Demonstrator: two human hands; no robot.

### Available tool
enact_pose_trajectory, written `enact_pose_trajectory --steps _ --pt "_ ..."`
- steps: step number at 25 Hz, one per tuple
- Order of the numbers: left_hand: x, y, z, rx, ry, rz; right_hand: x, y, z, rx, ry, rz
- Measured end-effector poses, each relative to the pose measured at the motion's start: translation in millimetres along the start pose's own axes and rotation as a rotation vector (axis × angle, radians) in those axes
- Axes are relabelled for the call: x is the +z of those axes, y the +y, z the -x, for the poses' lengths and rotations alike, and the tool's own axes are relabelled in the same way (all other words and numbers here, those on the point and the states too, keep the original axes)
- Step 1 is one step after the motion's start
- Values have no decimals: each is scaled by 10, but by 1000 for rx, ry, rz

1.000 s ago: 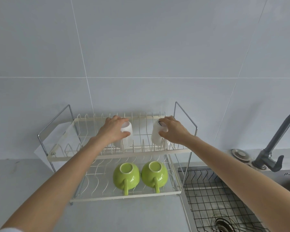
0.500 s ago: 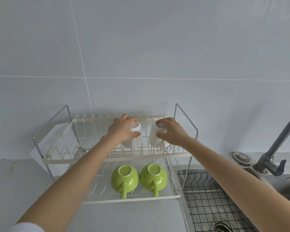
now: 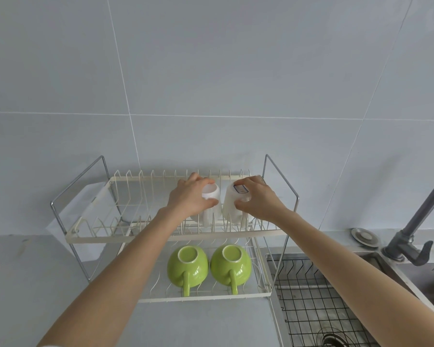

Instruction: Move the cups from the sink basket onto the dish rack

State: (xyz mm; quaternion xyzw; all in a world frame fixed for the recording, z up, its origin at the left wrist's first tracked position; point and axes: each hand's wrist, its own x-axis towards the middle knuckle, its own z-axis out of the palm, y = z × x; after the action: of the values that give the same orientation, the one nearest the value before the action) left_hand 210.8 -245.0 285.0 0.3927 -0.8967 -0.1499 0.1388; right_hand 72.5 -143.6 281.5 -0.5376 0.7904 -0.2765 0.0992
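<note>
A cream two-tier wire dish rack [image 3: 176, 238] stands against the tiled wall. On its upper tier, right of centre, two white cups sit upside down side by side. My left hand [image 3: 189, 196] grips the left white cup [image 3: 212, 194]. The right white cup [image 3: 232, 209], with a blue-edged label on its base, is held by my right hand [image 3: 258, 199]. Two green cups [image 3: 188, 265] [image 3: 231, 262] rest upside down on the lower tier, handles toward me. The black wire sink basket [image 3: 311, 296] at lower right shows no cups in its visible part.
A dark grey faucet [image 3: 416, 229] rises at the right edge of the sink, with a round metal cap [image 3: 365, 237] beside it. A drain [image 3: 333, 339] shows under the basket. A white sheet [image 3: 85, 206] hangs behind the rack's left end. Grey counter lies left and front.
Both hands stayed on the white cups on the upper tier; the two cups now stand closer together and the left one further right along the rack. The view shifted slightly.
</note>
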Motion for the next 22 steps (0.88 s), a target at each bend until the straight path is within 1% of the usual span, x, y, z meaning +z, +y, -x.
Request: enact_pose_trajectory --steps 12,14,18,21,22 --pt "-5 -29 6 30 -19 -17 -6 30 5 -15 16 -15" --pt "-16 -13 10 41 -24 -53 -10 23 3 -12 12 -7" --pt "-83 22 5 65 -92 -144 -45 26 -23 -40 -59 84" --pt "-142 61 15 71 -128 -123 -88 10 -21 -11 -160 148" --pt "-153 66 25 76 -113 -124 -100 6 -22 -16 -173 174"
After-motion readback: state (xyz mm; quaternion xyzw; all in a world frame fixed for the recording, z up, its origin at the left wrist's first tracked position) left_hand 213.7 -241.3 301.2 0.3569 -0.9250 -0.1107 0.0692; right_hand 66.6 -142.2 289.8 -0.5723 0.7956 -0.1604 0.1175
